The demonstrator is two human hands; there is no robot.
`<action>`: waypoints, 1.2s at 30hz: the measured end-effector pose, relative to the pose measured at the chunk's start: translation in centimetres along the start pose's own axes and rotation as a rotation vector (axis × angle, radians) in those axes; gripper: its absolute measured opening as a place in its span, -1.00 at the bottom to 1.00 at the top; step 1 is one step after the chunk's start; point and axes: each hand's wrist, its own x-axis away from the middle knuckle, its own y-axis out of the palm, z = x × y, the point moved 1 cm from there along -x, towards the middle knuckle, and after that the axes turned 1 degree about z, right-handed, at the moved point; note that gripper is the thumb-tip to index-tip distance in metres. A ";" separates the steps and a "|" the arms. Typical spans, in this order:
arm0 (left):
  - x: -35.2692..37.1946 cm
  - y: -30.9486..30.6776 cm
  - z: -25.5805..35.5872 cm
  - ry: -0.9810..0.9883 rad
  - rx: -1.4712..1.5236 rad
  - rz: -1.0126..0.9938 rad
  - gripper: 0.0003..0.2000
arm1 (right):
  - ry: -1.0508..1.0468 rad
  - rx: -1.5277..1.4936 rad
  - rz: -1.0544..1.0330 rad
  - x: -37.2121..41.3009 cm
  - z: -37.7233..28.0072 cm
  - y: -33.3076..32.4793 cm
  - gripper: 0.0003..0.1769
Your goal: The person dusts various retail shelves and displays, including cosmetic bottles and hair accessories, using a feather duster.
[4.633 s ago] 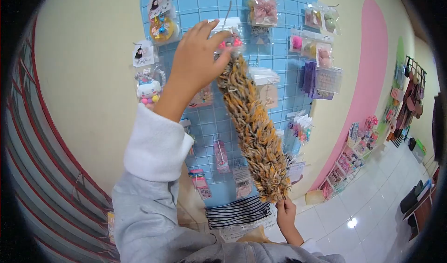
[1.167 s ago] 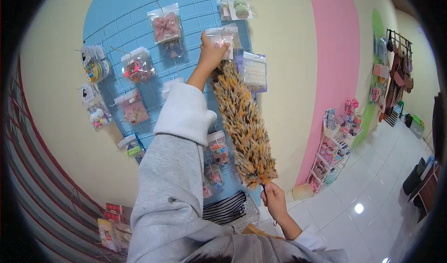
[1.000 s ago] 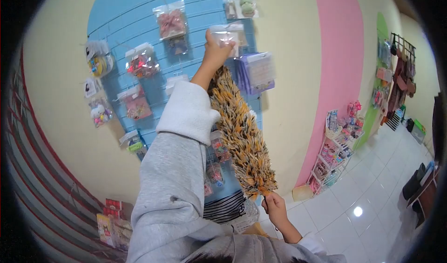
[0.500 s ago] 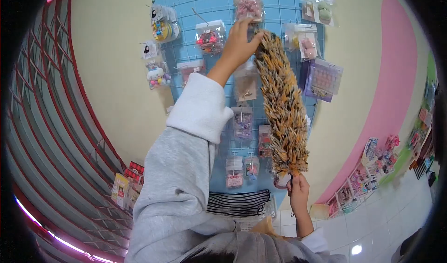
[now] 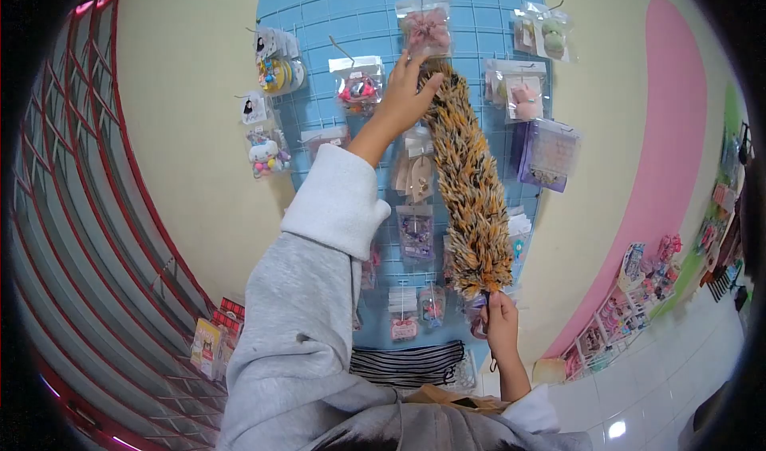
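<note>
Cream wall, blue wire grid upper centre, glossy white floor tiles lower right, shaggy orange-black duster mid-frame, right hand grip closed on its handle, left hand at tip, grip unclear.

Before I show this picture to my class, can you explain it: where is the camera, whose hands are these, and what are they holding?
This is a single picture from a camera worn on a person's head, which is why the edges look rounded. There is no machine; both hands belong to that person. The right hand, low down, has its fingers closed on the handle of an orange-and-black fluffy duster. The left hand, raised, touches the duster's top end. Behind them, a blue wire grid on the wall holds small packets of hair accessories.
</note>
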 end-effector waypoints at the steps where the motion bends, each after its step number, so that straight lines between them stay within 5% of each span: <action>1: 0.1 0.1 0.2 -0.009 -0.016 0.001 -0.37 | 0.008 0.001 0.000 0.1 0.0 0.0 -0.59; 8: -0.4 0.8 0.6 0.012 -0.176 0.101 -0.37 | -0.020 -0.008 0.042 0.8 0.9 -0.6 -0.58; 11: -1.2 1.3 1.0 -0.105 -0.092 0.223 -0.38 | 0.080 -0.085 0.017 2.7 -1.2 -0.7 -0.59; 16: -2.6 2.8 3.1 -0.035 0.014 0.306 -0.49 | 0.022 -0.071 -0.028 6.3 -0.5 -4.7 -0.68; 23: -2.5 5.3 8.5 0.034 -0.110 0.577 -0.55 | -0.056 -0.094 0.205 8.8 -0.5 -10.0 -0.71; 29: -2.7 8.2 11.0 0.104 -0.060 0.338 -0.54 | -0.251 0.092 0.362 6.1 -4.1 -14.4 -0.72; 36: -5.5 12.0 13.4 0.102 -0.086 0.098 -0.48 | -0.216 0.230 0.387 1.9 -9.1 -15.2 -0.66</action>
